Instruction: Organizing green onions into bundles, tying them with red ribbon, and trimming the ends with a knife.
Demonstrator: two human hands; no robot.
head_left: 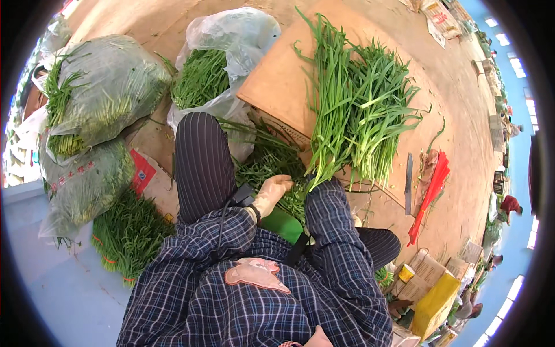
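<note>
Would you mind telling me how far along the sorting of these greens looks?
Done: a tied heap of greens lies on the floor, and a pile rests on the cardboard sheet. In hand: the left hand rests on loose greens at the lap; the right hand is hidden. Left: three plastic bags, one open, remain full.

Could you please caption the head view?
Gloved left hand among chives; right hand hidden under a bunch on cardboard.
</note>
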